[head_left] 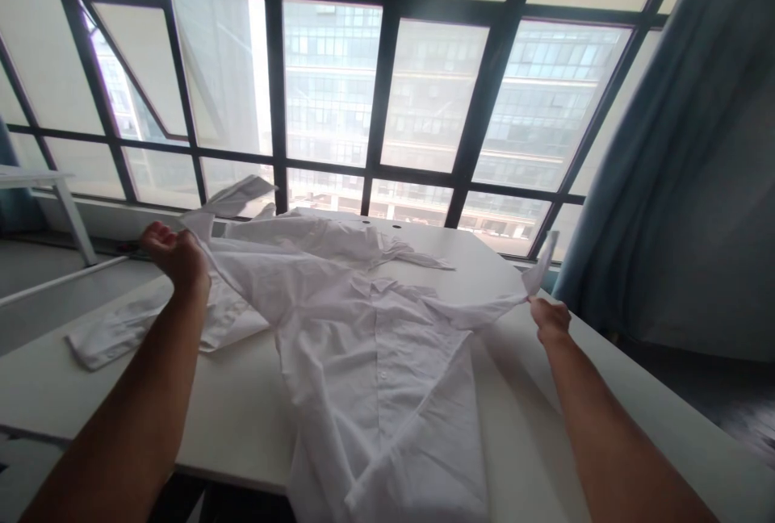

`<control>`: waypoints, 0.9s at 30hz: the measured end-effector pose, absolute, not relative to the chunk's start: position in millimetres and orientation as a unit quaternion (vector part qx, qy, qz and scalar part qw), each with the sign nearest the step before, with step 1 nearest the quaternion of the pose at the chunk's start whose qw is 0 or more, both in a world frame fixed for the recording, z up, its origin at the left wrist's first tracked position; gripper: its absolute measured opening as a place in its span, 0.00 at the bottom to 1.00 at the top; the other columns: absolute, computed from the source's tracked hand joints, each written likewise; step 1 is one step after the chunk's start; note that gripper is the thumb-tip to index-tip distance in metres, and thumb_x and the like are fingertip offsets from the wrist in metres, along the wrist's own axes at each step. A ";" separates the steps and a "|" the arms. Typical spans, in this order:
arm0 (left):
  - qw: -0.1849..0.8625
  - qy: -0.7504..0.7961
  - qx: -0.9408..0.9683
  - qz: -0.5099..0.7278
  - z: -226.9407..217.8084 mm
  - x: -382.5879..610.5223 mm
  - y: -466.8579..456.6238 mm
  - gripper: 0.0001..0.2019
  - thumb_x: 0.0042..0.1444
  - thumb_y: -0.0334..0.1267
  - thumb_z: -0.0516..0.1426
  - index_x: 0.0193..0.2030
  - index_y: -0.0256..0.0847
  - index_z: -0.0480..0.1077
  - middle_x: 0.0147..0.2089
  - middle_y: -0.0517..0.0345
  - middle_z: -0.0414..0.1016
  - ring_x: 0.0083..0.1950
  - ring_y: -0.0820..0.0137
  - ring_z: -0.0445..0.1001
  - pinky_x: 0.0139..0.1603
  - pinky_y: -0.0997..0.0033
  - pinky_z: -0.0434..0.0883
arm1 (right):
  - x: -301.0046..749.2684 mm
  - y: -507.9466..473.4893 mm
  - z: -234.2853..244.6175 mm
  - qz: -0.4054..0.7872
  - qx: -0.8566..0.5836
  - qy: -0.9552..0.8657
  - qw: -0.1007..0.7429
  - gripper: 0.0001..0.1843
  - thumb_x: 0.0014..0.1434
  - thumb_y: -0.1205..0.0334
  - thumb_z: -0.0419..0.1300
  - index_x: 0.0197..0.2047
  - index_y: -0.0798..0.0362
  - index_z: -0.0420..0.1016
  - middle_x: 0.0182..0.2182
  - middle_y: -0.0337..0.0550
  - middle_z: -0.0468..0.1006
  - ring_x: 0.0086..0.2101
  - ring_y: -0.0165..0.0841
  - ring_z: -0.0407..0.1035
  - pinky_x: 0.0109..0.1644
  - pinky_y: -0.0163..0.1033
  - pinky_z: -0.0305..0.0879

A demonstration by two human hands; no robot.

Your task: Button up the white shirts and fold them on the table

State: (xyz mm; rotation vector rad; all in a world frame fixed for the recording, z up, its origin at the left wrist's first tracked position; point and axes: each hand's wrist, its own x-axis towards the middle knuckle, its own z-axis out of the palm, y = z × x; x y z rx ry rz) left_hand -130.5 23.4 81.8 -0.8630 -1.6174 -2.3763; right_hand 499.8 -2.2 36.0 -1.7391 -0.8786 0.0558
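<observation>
A white button-up shirt (381, 361) lies front side up on the white table (236, 402), its collar toward the window and its lower part running down to the near edge. My left hand (178, 253) is closed on one sleeve, pulled out to the left and lifted above the table. On the other side my right hand (550, 317) grips the opposite sleeve near its cuff, which sticks up past the fingers. Both sleeves are stretched outward. Wrinkles cross the front of the shirt.
More white clothing (339, 236) lies crumpled behind the shirt, and a white sleeve-like piece (115, 333) rests at the left. A large window (330, 79) with dark frames stands behind the table. A blue-grey curtain (642, 152) hangs right; another white table (36, 177) is far left.
</observation>
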 end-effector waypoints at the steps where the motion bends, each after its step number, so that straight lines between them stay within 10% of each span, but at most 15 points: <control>1: 0.131 -0.544 -0.292 -0.776 80.6 -131.1 22.1 0.18 0.55 0.33 0.55 0.54 0.38 0.64 0.56 0.50 0.68 0.60 0.57 0.67 0.63 0.53 0.63 | 496.2 -0.7 32.7 0.002 -0.754 -0.365 0.547 0.29 0.50 0.60 0.59 0.54 0.65 0.70 0.49 0.72 0.71 0.54 0.58 0.65 0.53 0.57 0.65; 7: 0.061 -0.455 -0.731 -0.505 54.6 -28.1 3.6 0.12 0.62 0.38 0.52 0.45 0.37 0.74 0.47 0.54 0.78 0.51 0.62 0.75 0.59 0.60 0.67 | 403.3 8.3 9.9 0.019 -0.579 -0.725 0.373 0.19 0.57 0.61 0.57 0.50 0.57 0.77 0.51 0.56 0.76 0.53 0.44 0.68 0.63 0.49 0.59; 14: -0.053 -0.411 -0.901 -0.125 2.8 44.8 -4.4 0.22 0.54 0.40 0.63 0.57 0.42 0.72 0.64 0.44 0.69 0.63 0.54 0.68 0.66 0.52 0.58 | 347.3 -8.9 -1.3 0.156 -0.463 -0.859 0.152 0.21 0.54 0.57 0.64 0.50 0.52 0.80 0.51 0.51 0.77 0.49 0.44 0.71 0.56 0.47 0.65; 21: -0.089 -0.465 -0.871 -0.129 27.6 52.7 -16.4 0.16 0.62 0.45 0.53 0.38 0.42 0.80 0.33 0.49 0.80 0.38 0.60 0.78 0.40 0.68 0.69 | 346.9 -28.5 34.2 0.245 -0.525 -0.813 0.053 0.22 0.54 0.44 0.64 0.23 0.54 0.78 0.18 0.40 0.74 0.20 0.30 0.63 0.25 0.34 0.55; 27: 0.013 -0.539 -0.837 -0.092 13.2 56.1 -9.7 0.17 0.52 0.42 0.63 0.50 0.42 0.77 0.51 0.44 0.76 0.52 0.54 0.74 0.49 0.63 0.70 | 314.6 -28.0 15.4 0.028 -0.591 -0.794 0.141 0.12 0.61 0.57 0.59 0.43 0.50 0.81 0.33 0.46 0.82 0.34 0.37 0.74 0.37 0.36 0.61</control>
